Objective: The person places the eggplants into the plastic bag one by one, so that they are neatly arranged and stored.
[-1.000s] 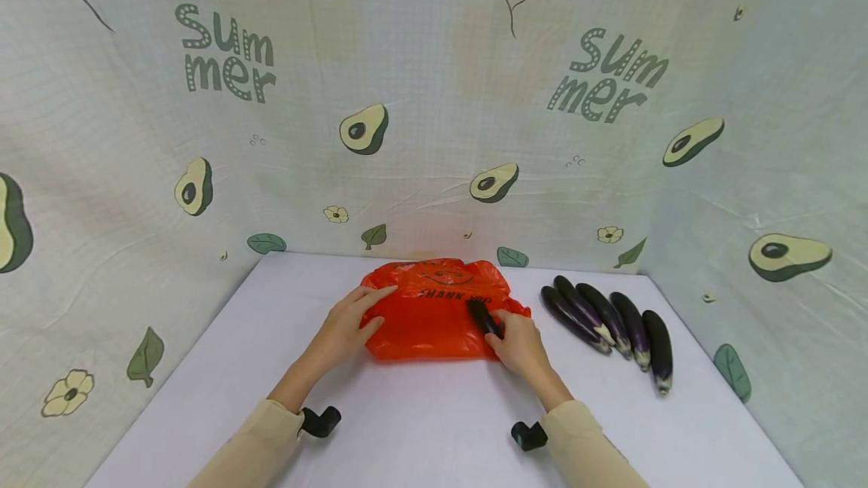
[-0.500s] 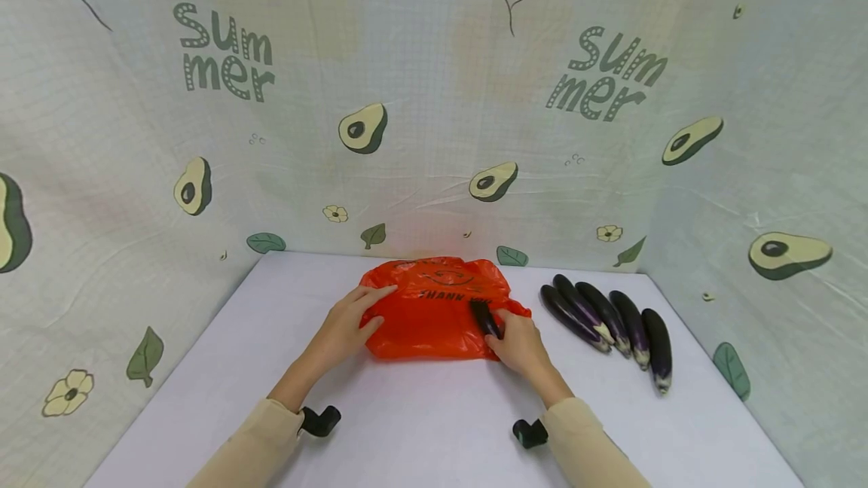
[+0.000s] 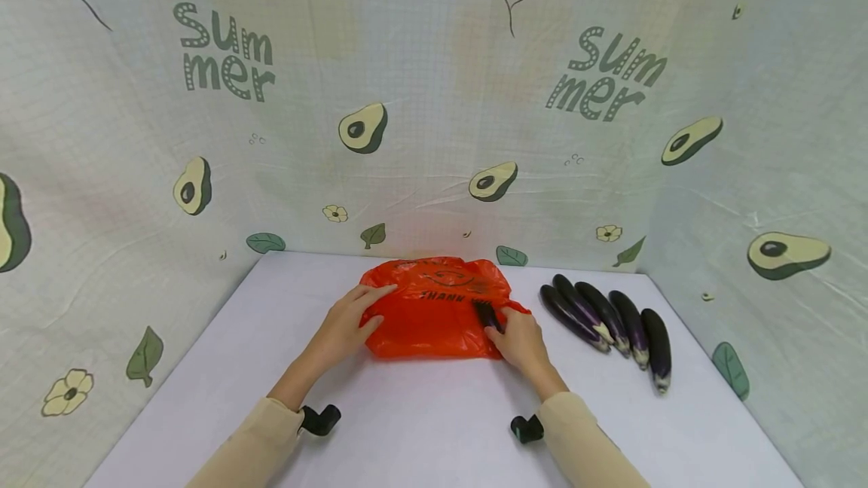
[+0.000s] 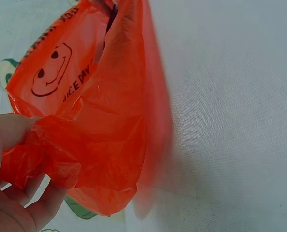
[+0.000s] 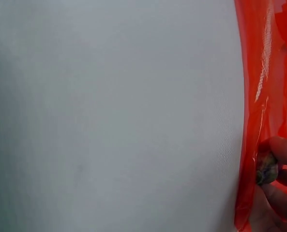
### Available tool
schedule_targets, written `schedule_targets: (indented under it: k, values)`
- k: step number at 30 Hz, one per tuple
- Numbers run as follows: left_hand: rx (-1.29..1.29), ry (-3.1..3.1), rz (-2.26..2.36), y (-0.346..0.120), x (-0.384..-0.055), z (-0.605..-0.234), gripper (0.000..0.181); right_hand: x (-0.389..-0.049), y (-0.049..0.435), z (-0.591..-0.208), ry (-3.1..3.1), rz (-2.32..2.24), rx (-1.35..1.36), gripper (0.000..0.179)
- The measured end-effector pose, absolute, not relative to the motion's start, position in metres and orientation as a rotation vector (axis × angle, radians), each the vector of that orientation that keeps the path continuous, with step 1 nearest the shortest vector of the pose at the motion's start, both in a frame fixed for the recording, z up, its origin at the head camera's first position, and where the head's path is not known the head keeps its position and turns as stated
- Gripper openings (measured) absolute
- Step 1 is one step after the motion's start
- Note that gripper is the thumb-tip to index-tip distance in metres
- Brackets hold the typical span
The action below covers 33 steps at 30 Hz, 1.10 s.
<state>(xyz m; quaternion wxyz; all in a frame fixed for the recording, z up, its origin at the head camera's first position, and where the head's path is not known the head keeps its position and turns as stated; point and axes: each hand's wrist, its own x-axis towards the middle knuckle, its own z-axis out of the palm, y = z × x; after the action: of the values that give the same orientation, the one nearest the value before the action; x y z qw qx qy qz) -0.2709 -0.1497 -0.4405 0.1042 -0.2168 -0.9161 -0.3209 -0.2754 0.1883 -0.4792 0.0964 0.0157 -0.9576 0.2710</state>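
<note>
Head view shows a white tabletop [image 3: 420, 428] spreading beneath and in front of both sets of fingers, with pale cloth [image 3: 420, 59] hung beyond the fingertips and on either side, printed with avocados, leaves, flowers and the word "summer". Well to the right of the right fingers, five loose eggplants [image 3: 605, 320] lie side by side on the tabletop.

Between the two hands sits a red plastic bag [image 3: 427, 330] lettered "THANK YOU", its mouth spread. One dark eggplant [image 3: 487, 315] is at the mouth, just ahead of the right fingers, tilted away from them toward the lettering; how deep it sits is hard to tell.

At the bag's left edge, the left hand [image 3: 344, 326] pinches crumpled plastic between thumb and fingers, as the left wrist view makes clear. Opposite, the right hand [image 3: 521, 341] grasps the eggplant by its stem end, thumb and fingers around it right beside the bag's edge. Both forearms, in beige sleeves [image 3: 590, 443], reach forward and inward.
</note>
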Motion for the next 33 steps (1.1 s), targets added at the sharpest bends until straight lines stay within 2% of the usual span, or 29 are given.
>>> schedule_targets:
  k: [6, 15, 33]
  values:
    - [-0.647, -2.702, -0.938, -0.1499, -0.2711, -0.4412, 0.067, -0.2739, 0.1888, -0.4784, -2.844, 0.872, 0.076, 0.035]
    - [-0.654, -2.699, -0.933, -0.1501, -0.2710, -0.4402, 0.067, -0.2729, 0.1903, -0.4794, -2.799, 1.002, -0.025, 0.043]
    - [-0.670, -2.678, -0.938, -0.1491, -0.2711, -0.4396, 0.067, -0.2730, 0.1884, -0.4866, -2.687, 1.005, -0.085, 0.035]
